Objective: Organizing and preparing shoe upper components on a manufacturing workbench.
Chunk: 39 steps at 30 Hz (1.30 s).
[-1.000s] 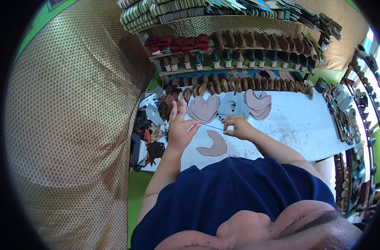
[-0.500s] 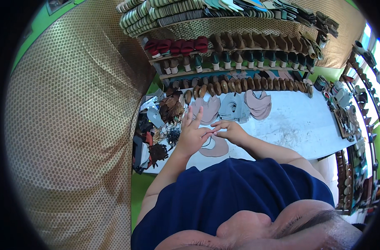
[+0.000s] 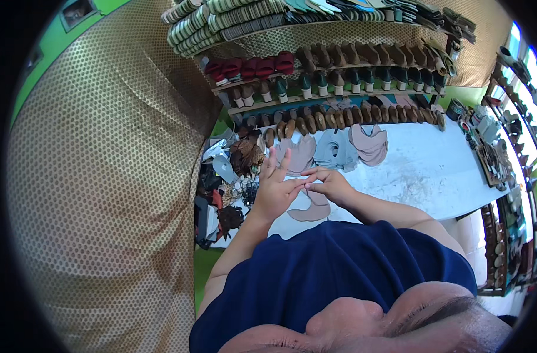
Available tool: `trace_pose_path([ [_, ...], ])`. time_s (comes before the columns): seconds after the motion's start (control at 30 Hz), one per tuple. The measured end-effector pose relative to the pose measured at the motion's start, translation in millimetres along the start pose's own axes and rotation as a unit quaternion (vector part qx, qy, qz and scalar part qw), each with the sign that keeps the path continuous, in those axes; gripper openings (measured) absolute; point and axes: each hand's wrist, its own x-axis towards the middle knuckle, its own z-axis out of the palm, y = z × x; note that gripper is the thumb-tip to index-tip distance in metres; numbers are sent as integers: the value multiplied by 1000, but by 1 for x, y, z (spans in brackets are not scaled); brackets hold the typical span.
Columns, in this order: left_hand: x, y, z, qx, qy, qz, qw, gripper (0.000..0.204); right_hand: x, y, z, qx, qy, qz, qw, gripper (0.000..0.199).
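Workbench: hands now joined, raised.

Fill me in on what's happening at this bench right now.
A person in a dark blue shirt sits at a white workbench. The left hand is raised, fingers spread, and the right hand pinches at its fingertips; whether anything small sits between them cannot be told. Just below the hands lies a curved tan leather piece. More cut pieces are stacked behind, with shelves of shoe lasts above.
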Motion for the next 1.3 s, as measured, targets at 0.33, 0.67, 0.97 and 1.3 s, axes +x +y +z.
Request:
trace_pose_path([
  [0.33,-10,-14,-2,-11,15,-16,1000,17,11,12,16,-149,55,-119,980,12],
  [0.67,-10,-22,1,-27,19,-18,999,17,16,14,15,-90,52,-86,991,15],
  [0.97,-10,-21,7,-54,17,-12,998,18,11,9,12,53,7,7,999,7],
  [1.3,-59,-47,61,-73,-40,-110,990,46,-17,64,-33,-30,95,41,994,5],
])
